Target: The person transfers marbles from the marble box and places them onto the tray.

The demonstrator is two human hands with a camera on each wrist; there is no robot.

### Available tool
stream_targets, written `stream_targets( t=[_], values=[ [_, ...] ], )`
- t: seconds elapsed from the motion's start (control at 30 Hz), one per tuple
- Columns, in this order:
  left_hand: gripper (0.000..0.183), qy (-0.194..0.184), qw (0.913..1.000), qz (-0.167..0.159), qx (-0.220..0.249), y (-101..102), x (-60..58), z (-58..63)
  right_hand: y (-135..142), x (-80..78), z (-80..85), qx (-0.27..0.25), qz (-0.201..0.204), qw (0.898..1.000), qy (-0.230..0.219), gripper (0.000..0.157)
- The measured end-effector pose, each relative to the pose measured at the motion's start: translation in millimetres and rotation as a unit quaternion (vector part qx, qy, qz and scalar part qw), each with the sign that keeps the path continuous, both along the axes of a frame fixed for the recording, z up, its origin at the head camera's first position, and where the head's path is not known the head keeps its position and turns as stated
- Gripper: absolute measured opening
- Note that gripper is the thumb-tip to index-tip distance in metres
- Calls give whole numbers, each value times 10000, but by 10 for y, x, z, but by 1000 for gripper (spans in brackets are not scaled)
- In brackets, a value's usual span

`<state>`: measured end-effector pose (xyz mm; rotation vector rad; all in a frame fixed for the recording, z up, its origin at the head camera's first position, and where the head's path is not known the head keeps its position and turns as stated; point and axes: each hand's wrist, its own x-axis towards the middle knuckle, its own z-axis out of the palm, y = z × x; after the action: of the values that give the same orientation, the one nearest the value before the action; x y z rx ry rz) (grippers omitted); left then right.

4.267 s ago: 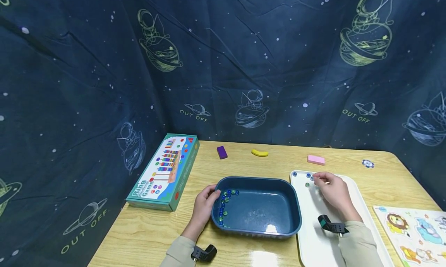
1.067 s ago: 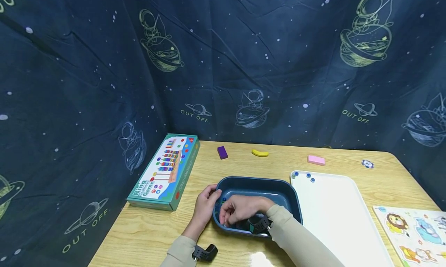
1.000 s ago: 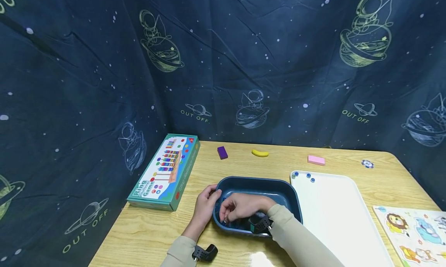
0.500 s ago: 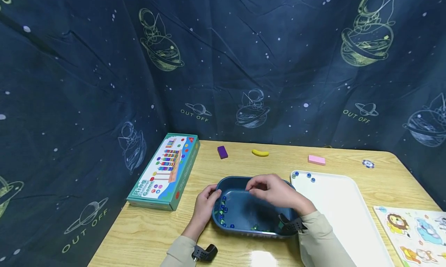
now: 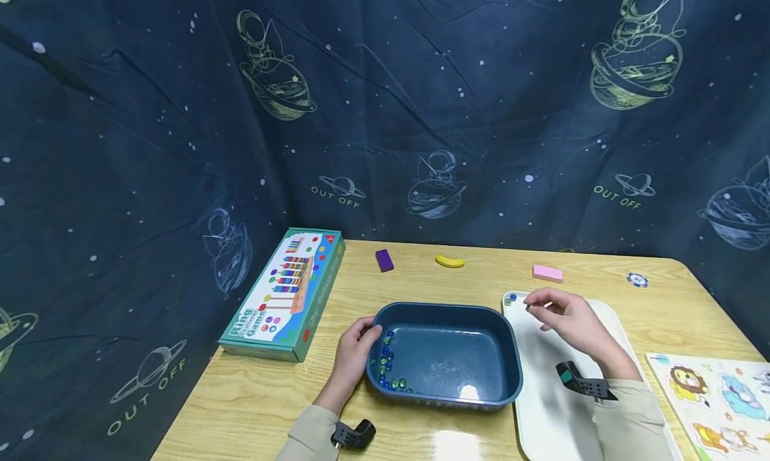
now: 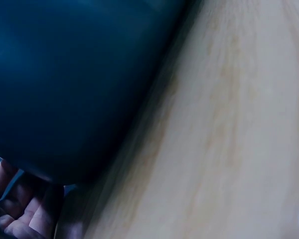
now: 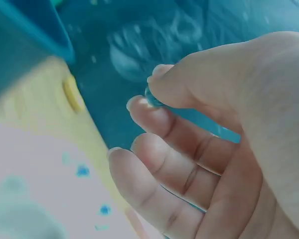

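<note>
Plainly, the marble [image 7: 152,98] sits between the thumb and forefinger tips of your right hand [image 5: 568,321], pinched at their very ends; your remaining fingers are loosely bent and hold nothing. Expect it to be light, hard and slick, probably glass: it should not give under pressure, and an off-centre squeeze could shoot it out. Best take it across its widest part, with the soft pads and little force.

Your right fingertips point leftward above the tray [image 5: 541,381], with the wrist behind them to the right and the forearm slanting back toward you. Just left of those tips, two other marbles [image 5: 513,298] lie in the tray's corner.

Your left hand [image 5: 355,353] grips the bin [image 5: 457,354], thumb on the rim, fingers outside the wall, which looks stiff enough to hold firmly. More marbles [image 5: 383,361] cluster inside, right beside that thumb.
</note>
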<state>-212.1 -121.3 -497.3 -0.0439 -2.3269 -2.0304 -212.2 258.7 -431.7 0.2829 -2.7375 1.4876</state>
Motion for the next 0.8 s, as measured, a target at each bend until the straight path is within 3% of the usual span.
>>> stream_targets(
  t=[0.17, 0.47, 0.8],
  values=[
    [27, 100, 9999, 61, -30, 2, -36, -85, 273, 4, -112, 308, -607, 9974, -216, 35],
    [25, 6, 9999, 29, 102, 5, -30, -67, 489, -55, -460, 775, -1283, 9857, -764, 31],
    [28, 39, 9999, 1, 93, 1, -22, -60, 410, -131, -669, 1773, -2138, 9605, -159, 18]
  ],
)
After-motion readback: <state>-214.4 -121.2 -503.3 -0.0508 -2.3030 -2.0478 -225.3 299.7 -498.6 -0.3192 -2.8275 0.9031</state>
